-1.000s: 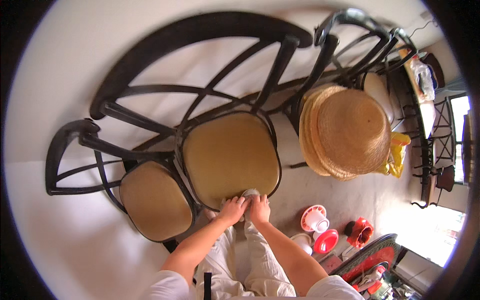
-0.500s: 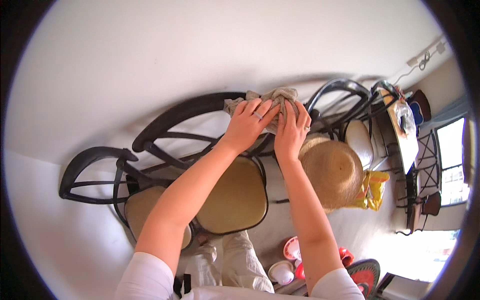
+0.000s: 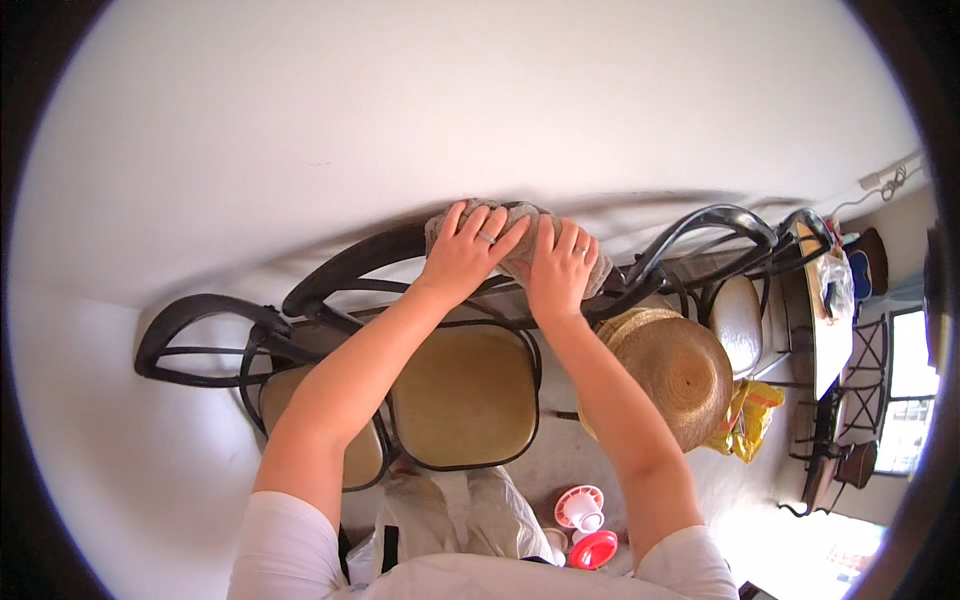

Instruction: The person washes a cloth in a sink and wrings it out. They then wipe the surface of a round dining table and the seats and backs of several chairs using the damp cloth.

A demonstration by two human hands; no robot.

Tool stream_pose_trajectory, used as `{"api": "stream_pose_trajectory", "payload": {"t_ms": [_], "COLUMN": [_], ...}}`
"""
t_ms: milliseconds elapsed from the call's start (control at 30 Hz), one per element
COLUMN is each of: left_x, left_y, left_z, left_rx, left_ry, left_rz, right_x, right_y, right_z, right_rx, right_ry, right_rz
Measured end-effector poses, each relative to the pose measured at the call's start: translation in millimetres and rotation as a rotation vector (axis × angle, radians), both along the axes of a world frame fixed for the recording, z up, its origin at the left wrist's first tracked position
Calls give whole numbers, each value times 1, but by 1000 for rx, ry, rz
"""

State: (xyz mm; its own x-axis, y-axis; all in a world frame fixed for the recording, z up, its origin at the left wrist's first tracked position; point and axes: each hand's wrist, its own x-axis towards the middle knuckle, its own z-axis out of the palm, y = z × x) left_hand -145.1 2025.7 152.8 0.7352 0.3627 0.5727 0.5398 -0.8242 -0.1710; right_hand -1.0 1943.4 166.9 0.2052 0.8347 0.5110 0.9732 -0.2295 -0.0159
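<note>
- Both hands and the grey-brown cloth (image 3: 517, 258) have moved up from the tan seat's front edge, where they were a second ago, to the middle chair's top rail (image 3: 365, 257).
- Cloth position: bunched over the rail's right stretch, directly under the fingers, its long axis running left to right along the rail.
- Left hand (image 3: 462, 255) is nearer the rail's bare left stretch (the right hand (image 3: 562, 265) sits toward the cloth's other end).
- Fingers of both hands are slightly spread and curved over the cloth, holding it to the rail; how hard they press, I cannot tell.
- Below lies the tan seat (image 3: 465, 395), now well apart from the hands.
</note>
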Motion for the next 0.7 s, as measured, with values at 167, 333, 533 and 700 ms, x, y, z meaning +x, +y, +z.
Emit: {"api": "stream_pose_trajectory", "payload": {"t_ms": [167, 333, 533, 700], "left_x": [-65, -132, -185, -186], "left_y": [5, 1, -28, -34], "left_z": [6, 3, 16, 20], "left_rx": [33, 11, -91, -161], "left_ry": [128, 108, 63, -20], "left_rz": [103, 228, 514, 642], "right_x": [-56, -123, -199, -192], "right_y": [22, 44, 48, 57], "right_z": [-18, -34, -34, -15], "right_rx": [130, 235, 218, 155], "right_ry": [88, 76, 64, 85], "right_rz": [119, 232, 392, 585]}}
